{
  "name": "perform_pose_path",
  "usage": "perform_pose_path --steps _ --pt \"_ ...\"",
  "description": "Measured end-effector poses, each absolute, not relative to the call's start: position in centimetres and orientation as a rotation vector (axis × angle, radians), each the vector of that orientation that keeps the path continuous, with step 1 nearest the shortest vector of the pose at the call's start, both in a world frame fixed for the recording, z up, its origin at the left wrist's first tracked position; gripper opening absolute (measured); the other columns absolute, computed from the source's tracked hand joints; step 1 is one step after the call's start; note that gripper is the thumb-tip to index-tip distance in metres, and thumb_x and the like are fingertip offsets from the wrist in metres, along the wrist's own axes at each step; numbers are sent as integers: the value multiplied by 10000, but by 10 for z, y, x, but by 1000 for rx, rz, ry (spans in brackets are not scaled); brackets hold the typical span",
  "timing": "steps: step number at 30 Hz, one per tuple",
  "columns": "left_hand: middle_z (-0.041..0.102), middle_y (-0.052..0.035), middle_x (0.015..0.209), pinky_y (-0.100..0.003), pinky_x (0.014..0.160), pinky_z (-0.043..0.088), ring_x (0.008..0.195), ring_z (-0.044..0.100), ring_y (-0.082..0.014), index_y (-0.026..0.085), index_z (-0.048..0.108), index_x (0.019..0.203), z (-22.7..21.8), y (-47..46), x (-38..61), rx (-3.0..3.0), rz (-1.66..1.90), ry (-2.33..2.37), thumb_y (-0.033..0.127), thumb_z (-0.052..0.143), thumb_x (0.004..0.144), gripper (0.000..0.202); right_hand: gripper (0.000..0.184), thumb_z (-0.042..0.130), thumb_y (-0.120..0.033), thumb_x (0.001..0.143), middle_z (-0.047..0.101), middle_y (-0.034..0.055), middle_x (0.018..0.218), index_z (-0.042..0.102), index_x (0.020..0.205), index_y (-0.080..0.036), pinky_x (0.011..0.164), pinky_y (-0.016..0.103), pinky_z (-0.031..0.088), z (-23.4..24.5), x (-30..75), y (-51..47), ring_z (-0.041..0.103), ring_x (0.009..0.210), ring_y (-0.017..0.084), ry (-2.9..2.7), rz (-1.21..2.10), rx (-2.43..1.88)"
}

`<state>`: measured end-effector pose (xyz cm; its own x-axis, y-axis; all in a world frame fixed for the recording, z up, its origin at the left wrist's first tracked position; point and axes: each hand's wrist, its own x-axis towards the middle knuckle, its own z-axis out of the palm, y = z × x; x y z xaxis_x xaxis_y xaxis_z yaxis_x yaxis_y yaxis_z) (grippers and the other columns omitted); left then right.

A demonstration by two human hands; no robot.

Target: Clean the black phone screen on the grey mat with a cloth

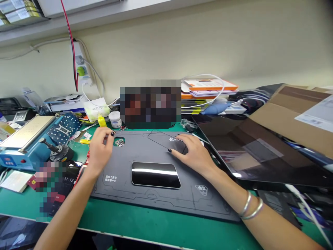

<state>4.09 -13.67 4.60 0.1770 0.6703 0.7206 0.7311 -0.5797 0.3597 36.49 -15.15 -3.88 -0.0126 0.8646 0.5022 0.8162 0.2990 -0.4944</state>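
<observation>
A black phone (pixel 155 174) lies screen-up in the middle of a dark grey work mat (pixel 156 201). My left hand (pixel 100 149) hovers at the mat's far left corner with its fingers curled in a pinch, beside a small recess holding screws (pixel 119 141). What it pinches, if anything, is hidden. My right hand (pixel 191 152) lies flat, fingers stretched, on a thin clear glass sheet (pixel 158 139) at the far side of the mat. Two bangles sit on that wrist.
A blue heating machine (pixel 26 144) stands at the left, with a second phone (pixel 69 178) in front. A large dark screen panel (pixel 260 152) and a cardboard box (pixel 293 114) crowd the right. A yellow bottle (pixel 102 121), a white jar (pixel 114 119) and stacked booklets (pixel 208 88) line the back.
</observation>
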Motion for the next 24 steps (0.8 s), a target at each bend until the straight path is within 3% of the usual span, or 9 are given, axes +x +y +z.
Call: perform_pose_path --steps 3,4,6,11,14,18,21,24 --pt "609 -53 944 -321 778 519 907 597 -194 187 587 885 54 -115 30 -2266 -1424 -1561 169 555 845 54 189 557 -422 821 638 110 925 571 842 -235 794 447 468 -34 360 -156 576 896 305 -1776 21 -1494" --pt "605 -52 970 -325 803 521 920 600 -195 188 571 915 54 -105 27 -2161 -1431 -1701 165 590 813 106 173 552 -406 825 624 92 854 541 782 -239 743 418 461 -34 359 -158 567 824 280 -1774 16 -1486" --pt "582 -75 1072 -357 890 508 969 599 -210 182 525 1007 50 -82 23 -1918 -1452 -1954 169 648 767 269 224 550 -390 828 577 47 722 471 679 -242 652 357 429 -35 356 -159 533 698 226 -1782 27 -1458" --pt "496 -193 1181 -520 1064 383 1216 472 -381 134 460 1070 36 -27 17 -1617 -1432 -2213 196 742 674 490 451 537 -421 902 364 -52 498 334 549 -226 487 277 294 -40 354 -163 360 470 117 -1830 97 -1403" --pt "491 -193 1180 -535 1080 362 1242 447 -406 136 451 1068 27 -11 12 -1584 -1410 -2272 200 771 642 536 508 559 -469 951 309 -87 488 371 561 -203 449 228 293 -45 355 -164 318 433 84 -1876 160 -1392" --pt "499 -165 1179 -507 1052 398 1192 481 -345 134 426 1072 19 -8 5 -1578 -1395 -2283 223 775 674 536 442 571 -471 975 412 -82 551 506 663 -164 453 205 381 -52 358 -162 399 446 70 -1885 241 -1435" --pt "551 -122 1129 -502 989 456 1044 557 -287 130 436 1048 18 -11 5 -1629 -1404 -2303 281 792 691 526 378 581 -439 979 484 -66 610 563 738 -148 469 204 423 -52 360 -161 459 481 74 -1888 269 -1512" --pt "601 -87 1091 -493 1010 452 1059 572 -281 105 496 1012 19 -14 8 -1709 -1356 -2393 277 799 686 478 331 585 -417 981 535 -50 669 593 800 -140 493 210 457 -51 363 -161 506 522 83 -1933 253 -1606"
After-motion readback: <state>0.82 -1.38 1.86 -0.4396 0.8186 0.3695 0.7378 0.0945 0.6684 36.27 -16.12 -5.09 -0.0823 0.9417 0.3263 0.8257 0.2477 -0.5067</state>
